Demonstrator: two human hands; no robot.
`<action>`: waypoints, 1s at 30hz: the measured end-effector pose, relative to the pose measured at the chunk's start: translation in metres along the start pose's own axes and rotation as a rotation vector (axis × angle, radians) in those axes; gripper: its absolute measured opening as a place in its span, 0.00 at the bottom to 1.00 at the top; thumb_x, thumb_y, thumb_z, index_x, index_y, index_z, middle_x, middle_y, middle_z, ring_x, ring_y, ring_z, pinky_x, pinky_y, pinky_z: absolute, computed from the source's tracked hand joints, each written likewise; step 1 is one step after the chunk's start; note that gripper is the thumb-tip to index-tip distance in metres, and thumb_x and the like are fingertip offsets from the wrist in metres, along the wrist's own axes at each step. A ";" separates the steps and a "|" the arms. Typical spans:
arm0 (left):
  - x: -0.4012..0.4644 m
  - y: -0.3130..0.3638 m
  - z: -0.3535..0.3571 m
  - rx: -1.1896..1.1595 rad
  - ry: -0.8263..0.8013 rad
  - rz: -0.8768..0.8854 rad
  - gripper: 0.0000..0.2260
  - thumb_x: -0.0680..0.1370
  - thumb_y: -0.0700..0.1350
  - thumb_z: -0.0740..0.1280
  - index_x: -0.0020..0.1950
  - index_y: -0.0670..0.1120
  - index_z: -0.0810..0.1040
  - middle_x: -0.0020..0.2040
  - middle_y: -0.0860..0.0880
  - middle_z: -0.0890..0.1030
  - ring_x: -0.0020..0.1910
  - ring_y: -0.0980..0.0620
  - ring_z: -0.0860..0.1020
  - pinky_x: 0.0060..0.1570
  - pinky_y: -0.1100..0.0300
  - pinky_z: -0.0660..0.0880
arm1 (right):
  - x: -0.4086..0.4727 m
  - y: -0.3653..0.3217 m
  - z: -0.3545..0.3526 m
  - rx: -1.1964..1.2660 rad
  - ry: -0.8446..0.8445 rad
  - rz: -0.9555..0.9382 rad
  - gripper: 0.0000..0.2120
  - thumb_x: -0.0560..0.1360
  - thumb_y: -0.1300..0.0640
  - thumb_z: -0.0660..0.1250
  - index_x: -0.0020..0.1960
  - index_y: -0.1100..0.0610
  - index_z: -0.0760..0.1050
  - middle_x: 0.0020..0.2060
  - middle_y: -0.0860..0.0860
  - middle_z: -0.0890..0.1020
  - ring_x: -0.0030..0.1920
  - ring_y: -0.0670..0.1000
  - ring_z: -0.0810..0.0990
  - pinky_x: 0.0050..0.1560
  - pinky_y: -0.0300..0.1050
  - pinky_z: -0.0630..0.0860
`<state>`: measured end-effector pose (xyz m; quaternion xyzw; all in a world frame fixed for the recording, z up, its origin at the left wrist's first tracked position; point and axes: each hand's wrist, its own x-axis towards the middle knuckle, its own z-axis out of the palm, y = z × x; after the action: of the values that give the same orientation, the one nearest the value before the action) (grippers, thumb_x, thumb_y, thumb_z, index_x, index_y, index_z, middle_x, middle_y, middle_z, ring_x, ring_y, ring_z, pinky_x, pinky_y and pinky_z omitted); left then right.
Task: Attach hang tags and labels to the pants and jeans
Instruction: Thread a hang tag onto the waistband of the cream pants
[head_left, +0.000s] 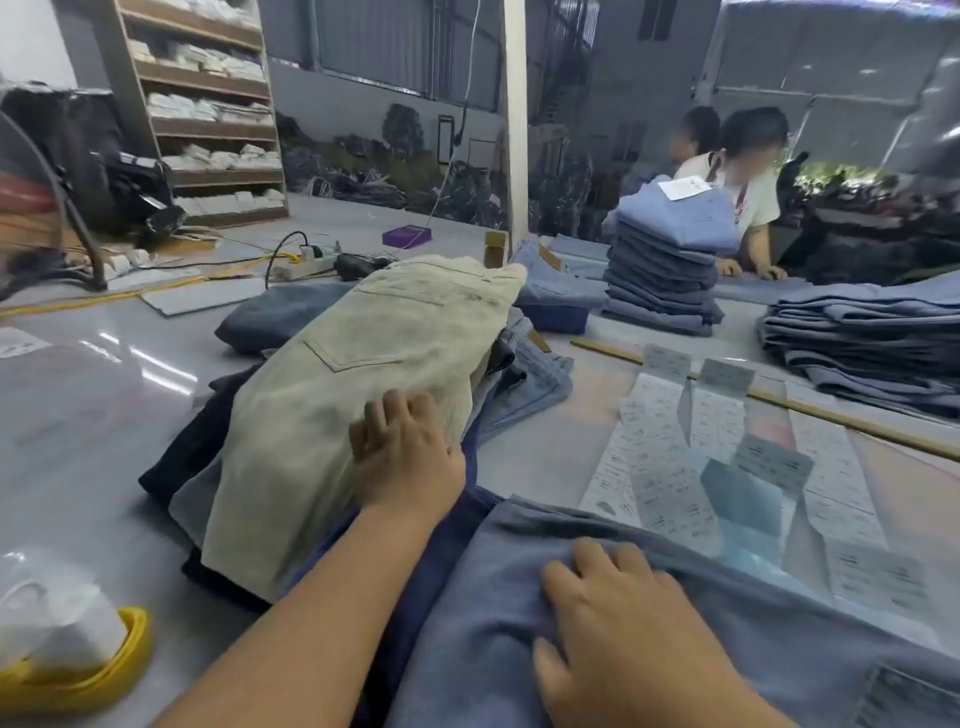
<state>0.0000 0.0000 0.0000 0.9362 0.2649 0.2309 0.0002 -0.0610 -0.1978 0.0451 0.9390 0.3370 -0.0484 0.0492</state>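
Nearest the camera, blue jeans (649, 649) lie spread on the bench (93, 395). Right hand (618, 623) rests flat on the denim, fingers relaxed and spread, holding nothing. No tag visible on this pair.

Just left, touching the jeans, a loose pile of garments topped by beige pants (363, 364), back pocket up. Left hand (405, 457) lies on their near edge, fingers slightly bent, pressing or about to gather the cloth; no firm pinch that I can make out. Dark and pale denim show beneath.

Right of the jeans, strips of printed labels (670, 467) fan across the bench, some in clear sleeves, their near ends overlapping the denim. A wooden stick (831, 410) lies beyond them.

Further out: a tidy denim stack (665, 275) with a white card on top, another stack (872, 338) at far right, two people working behind. At left, a power strip (301, 265) and cables, shelves (208, 104) of white packets, a yellow-rimmed item (78, 665) at the near corner.

Judgement: step looks like sorting, picking the next pair to tag.

Risks:
- Dragging the beige pants could topple the loose pile, mixing pairs.
- Shifting the jeans could sweep the label strips out of order; wrong label on wrong size follows.
- Strips look alike, easy to misread.
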 end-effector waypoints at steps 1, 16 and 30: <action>0.004 0.000 0.001 0.018 0.003 -0.014 0.21 0.72 0.55 0.66 0.60 0.45 0.69 0.59 0.45 0.70 0.57 0.43 0.67 0.53 0.51 0.65 | 0.016 -0.002 -0.004 0.087 -0.030 -0.013 0.15 0.75 0.46 0.58 0.59 0.50 0.69 0.62 0.51 0.69 0.63 0.56 0.67 0.57 0.51 0.66; 0.040 -0.037 -0.019 -0.067 -0.008 -0.015 0.10 0.78 0.45 0.58 0.58 0.50 0.70 0.58 0.48 0.76 0.56 0.43 0.74 0.46 0.53 0.69 | 0.205 -0.057 -0.040 1.275 0.241 0.416 0.29 0.75 0.50 0.63 0.70 0.63 0.60 0.67 0.60 0.64 0.65 0.62 0.69 0.65 0.58 0.70; -0.003 -0.061 -0.069 -0.564 0.514 0.265 0.12 0.72 0.39 0.58 0.48 0.37 0.79 0.43 0.47 0.80 0.45 0.50 0.73 0.46 0.65 0.68 | 0.212 -0.036 -0.052 2.138 0.474 0.518 0.50 0.56 0.48 0.77 0.73 0.55 0.59 0.63 0.50 0.74 0.58 0.55 0.77 0.63 0.56 0.75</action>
<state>-0.0621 0.0427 0.0528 0.8372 0.0598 0.5191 0.1612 0.0817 -0.0304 0.0684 0.5259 -0.0819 -0.1212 -0.8378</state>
